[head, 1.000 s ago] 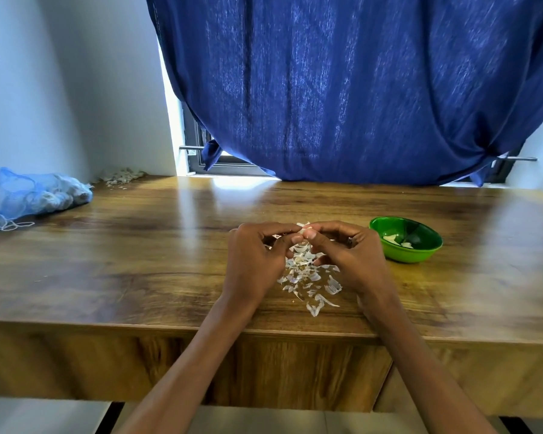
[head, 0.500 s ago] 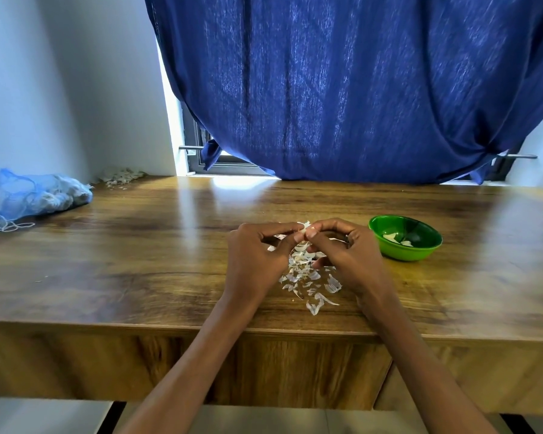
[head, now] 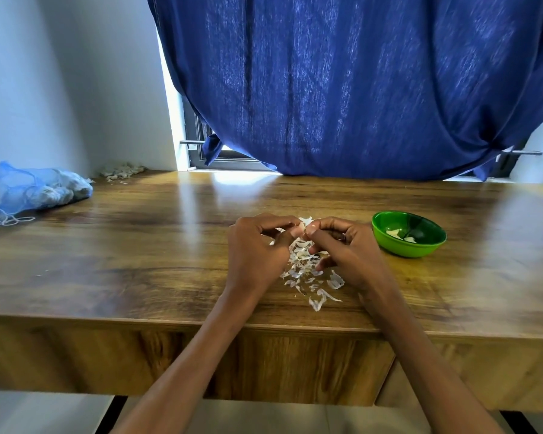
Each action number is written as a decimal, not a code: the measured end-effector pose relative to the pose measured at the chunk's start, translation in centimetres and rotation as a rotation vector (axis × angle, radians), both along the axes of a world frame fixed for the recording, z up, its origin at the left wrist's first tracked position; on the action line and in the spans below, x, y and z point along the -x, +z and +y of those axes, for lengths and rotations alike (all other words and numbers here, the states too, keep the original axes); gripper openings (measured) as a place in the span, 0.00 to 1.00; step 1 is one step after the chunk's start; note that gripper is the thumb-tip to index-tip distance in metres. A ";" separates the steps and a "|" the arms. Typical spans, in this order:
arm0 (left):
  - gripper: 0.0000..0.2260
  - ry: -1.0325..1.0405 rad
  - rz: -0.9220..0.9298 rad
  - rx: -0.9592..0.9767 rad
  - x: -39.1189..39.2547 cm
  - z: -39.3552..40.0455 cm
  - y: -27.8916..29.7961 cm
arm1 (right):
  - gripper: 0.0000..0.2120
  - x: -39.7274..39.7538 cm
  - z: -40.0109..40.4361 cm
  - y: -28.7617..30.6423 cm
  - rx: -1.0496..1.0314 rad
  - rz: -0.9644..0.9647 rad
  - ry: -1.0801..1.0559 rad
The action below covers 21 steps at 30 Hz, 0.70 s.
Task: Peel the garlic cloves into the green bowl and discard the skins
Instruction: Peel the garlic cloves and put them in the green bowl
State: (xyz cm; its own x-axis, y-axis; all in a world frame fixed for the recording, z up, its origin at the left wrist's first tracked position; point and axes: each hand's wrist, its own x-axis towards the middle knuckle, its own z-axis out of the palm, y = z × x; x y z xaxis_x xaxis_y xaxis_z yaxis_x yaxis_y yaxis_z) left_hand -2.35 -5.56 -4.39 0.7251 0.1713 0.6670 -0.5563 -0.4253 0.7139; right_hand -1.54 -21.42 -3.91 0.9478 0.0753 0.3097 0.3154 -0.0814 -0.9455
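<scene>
Here, left hand (head: 257, 245) and right hand (head: 348, 245) together above the wooden table (head: 138, 261), fingertips meeting at the middle, both curled and pinching a single garlic clove (head: 304, 225) between them. Clove mostly hidden by fingers and thumbs; only a pale scrap of skin showing above the fingertips. How much of it is peeled: cannot tell. Both forearms reaching in from the near edge of the table, bare.

Directly beneath and just toward the near side of the hands, a loose scatter of white garlic skins (head: 308, 274) lying on the wood, the nearest strips close to the table's front edge.

Just right of the right hand, apart from it, the green bowl (head: 408, 234), upright on the table, with a few pale peeled cloves (head: 400, 234) inside.

Further out, at the far left against the wall, a blue mesh bag (head: 41, 189) of garlic bulbs lying on its side, string trailing in front of it. Beside that, in the back corner, a small heap of dry skins (head: 123, 171).

Behind the table, a dark blue curtain (head: 342, 83) hanging over a window, daylight at its left edge.
</scene>
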 end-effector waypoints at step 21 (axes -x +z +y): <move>0.07 -0.137 0.167 0.294 -0.2 0.1 -0.1 | 0.01 0.6 0.2 0.4 0.062 0.009 -0.004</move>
